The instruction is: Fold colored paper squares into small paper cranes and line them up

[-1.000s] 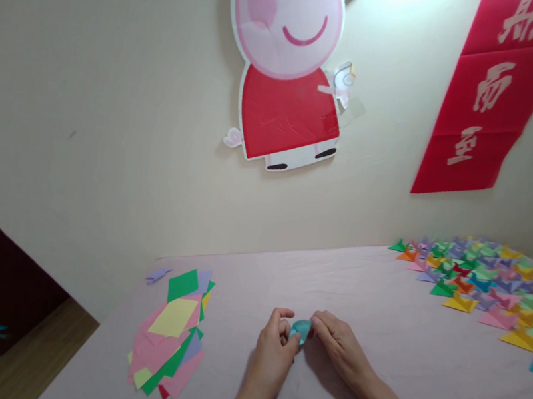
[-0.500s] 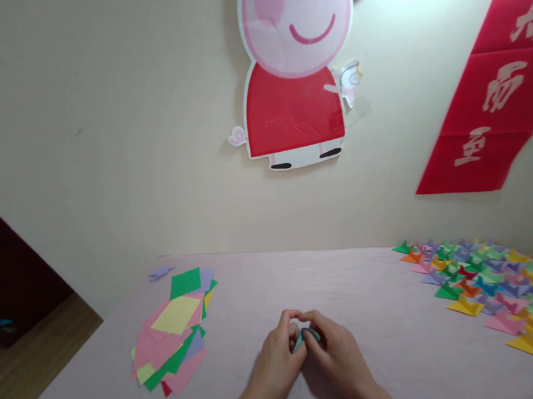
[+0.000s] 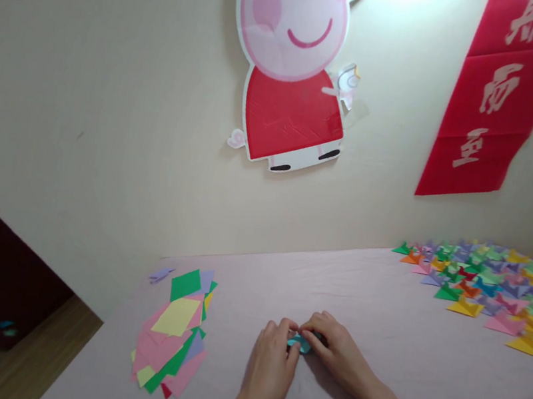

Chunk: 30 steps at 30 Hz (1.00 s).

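Note:
My left hand (image 3: 270, 369) and my right hand (image 3: 336, 352) meet over a small teal folded paper (image 3: 299, 343) that lies low on the pink cloth-covered table (image 3: 398, 355). Both hands pinch it, with fingertips pressed onto the paper from either side. Most of the paper is hidden under the fingers. A loose pile of coloured paper squares (image 3: 175, 330) lies to the left of my left hand.
Several finished folded paper pieces (image 3: 499, 290) in many colours are spread over the far right of the table. A single lilac folded piece (image 3: 160, 273) sits by the wall. A cartoon pig cut-out (image 3: 295, 62) and a red banner (image 3: 495, 94) hang on the wall. The table's left edge drops to a wooden floor (image 3: 22, 363).
The teal paper was held up between my fingers a second ago; my hands have brought it down and now press it flat against the table.

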Motion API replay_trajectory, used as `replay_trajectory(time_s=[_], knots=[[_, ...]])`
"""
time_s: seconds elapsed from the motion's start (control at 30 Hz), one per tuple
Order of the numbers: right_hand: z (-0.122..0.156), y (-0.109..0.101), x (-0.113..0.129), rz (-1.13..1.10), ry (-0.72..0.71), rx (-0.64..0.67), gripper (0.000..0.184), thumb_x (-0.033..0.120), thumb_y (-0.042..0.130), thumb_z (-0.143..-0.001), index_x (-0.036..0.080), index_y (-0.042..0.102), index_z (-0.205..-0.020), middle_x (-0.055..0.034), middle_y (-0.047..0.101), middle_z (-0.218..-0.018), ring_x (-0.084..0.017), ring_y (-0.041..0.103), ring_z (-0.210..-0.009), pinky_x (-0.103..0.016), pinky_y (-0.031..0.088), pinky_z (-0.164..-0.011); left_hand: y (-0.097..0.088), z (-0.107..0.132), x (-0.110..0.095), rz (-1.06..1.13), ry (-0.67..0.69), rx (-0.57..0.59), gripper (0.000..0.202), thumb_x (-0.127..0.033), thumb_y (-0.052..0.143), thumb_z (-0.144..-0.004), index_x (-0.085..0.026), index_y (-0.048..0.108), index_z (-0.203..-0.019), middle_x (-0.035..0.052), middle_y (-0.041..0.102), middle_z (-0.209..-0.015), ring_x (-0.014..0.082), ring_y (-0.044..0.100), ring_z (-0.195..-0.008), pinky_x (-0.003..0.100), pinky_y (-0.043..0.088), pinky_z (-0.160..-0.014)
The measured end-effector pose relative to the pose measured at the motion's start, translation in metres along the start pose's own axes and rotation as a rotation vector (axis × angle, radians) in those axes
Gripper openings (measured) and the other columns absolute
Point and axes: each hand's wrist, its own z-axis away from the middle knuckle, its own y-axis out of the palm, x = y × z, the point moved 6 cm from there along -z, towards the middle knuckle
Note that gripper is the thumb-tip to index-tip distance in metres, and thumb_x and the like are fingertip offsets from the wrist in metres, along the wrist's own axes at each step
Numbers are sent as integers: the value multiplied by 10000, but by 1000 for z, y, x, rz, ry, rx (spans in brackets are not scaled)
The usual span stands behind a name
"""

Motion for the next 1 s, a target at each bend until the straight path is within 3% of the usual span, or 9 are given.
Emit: replay_trajectory(time_s=[0.1,0.2,0.37,0.53,0.83,1.0], knots=[[-1,5,-4,22,58,-11,171,167,506,-864,209,671,-871,-50,685,-868,-217,585,-891,-346,444,-832,3,13,-5,-392,61,-55,292,-131,515,-908,-202,628,-1167,81,620,-1118,277,533,-1054,419,427,-920],[0,8,-7,37,123,-38,180,125,510,-799,203,647,-887,-47,665,-883,-211,581,-882,-333,446,-807,22,28,-1,-574,164,-77,480,-231,610,-886,-199,538,-1359,103,577,-1292,302,510,-1152,465,417,-992],[2,7,-7,57,144,-63,114,175,494,-808,214,600,-800,-37,644,-839,-212,575,-855,-336,441,-791,43,40,13,-617,240,-73,576,-439,604,-914,-165,513,-1412,127,532,-1416,345,462,-1271,509,366,-1073],[5,2,-8,43,180,-93,150,235,456,-853,218,598,-807,-28,615,-786,-201,577,-763,-327,442,-718,37,37,5,-611,241,4,638,-508,590,-916,-125,506,-1418,158,553,-1392,356,478,-1257,534,365,-1083],[6,-1,-9,46,183,-125,216,348,452,-898,221,613,-830,-26,615,-751,-204,588,-726,-331,445,-697,41,40,-1,-609,258,-23,719,-600,592,-881,-135,506,-1423,155,600,-1303,367,491,-1218,558,366,-1078],[6,0,-12,25,179,-133,196,282,429,-884,231,610,-937,-23,632,-804,-204,604,-778,-346,462,-754,43,40,1,-607,251,-29,700,-603,582,-886,-181,493,-1437,149,604,-1296,375,489,-1223,595,359,-1066]])
